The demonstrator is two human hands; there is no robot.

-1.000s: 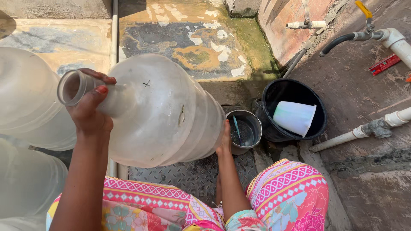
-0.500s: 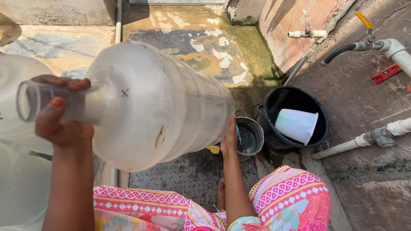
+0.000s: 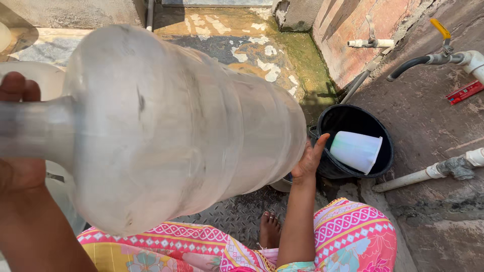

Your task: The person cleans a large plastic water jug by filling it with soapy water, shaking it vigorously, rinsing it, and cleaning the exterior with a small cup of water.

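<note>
A person is holding a large translucent water jug (image 3: 176, 131) sideways above a metal floor plate (image 3: 242, 214), apparently mid-rinse. The left hand (image 3: 20, 136) is wrapping around the neck; the right hand (image 3: 310, 158) is pressing flat against the base. A black bucket (image 3: 378, 138) holding a white mug (image 3: 355, 150) sits just beside it. Next likely calls for tilting the mouth downward.

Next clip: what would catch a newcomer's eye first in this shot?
A huge translucent water jug fills the left and centre of the view, held on its side with the left hand around its neck and the right hand against its base. To the right, a black bucket on the wet concrete floor holds a white mug. Bright pink patterned clothing runs along the bottom edge.
</note>
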